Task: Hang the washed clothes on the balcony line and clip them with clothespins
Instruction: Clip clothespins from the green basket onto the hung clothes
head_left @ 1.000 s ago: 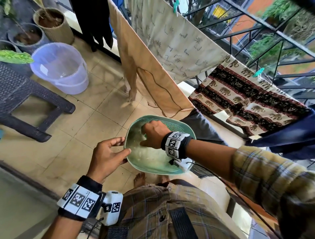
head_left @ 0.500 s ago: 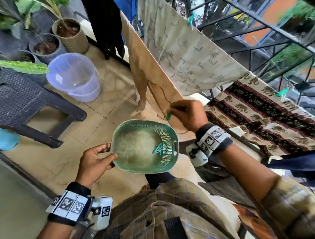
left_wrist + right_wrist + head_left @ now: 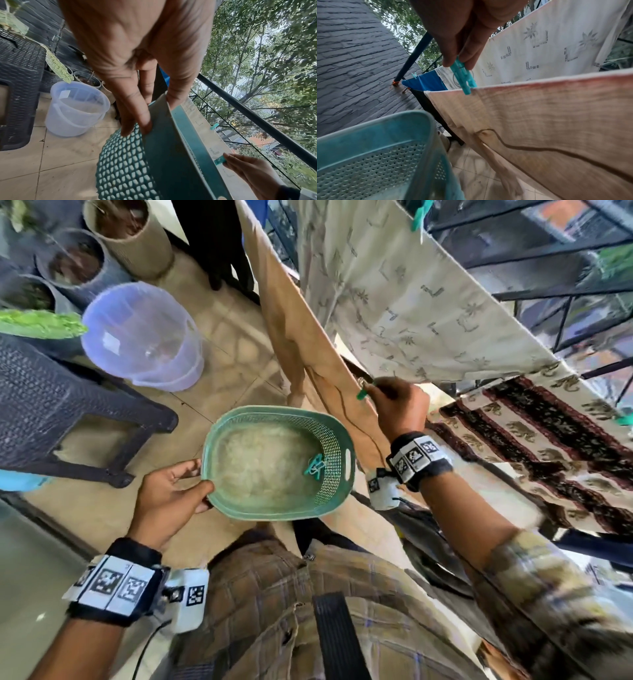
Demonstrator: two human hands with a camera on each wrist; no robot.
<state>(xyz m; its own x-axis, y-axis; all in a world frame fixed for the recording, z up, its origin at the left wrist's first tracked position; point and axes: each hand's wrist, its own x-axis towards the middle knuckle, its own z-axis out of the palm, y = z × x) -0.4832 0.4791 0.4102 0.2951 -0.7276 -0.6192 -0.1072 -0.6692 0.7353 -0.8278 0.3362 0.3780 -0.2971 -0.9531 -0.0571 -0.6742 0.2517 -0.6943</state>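
Observation:
My left hand grips the rim of a green perforated basket, thumb inside and fingers under the wall. A few teal clothespins lie in its bottom. My right hand pinches a teal clothespin and holds it at the top edge of the tan cloth hung on the line; the pin's tip straddles that edge. A cream patterned sheet hangs on the line behind, with an elephant-print cloth to the right.
A translucent bucket stands on the tiled floor at left, beside a dark wicker stool and several plant pots. The black balcony railing runs behind the cloths. Dark and blue garments hang further along.
My right hand came out of the basket with a clothespin and rose to the tan cloth's top edge. The left hand kept hold of the basket.

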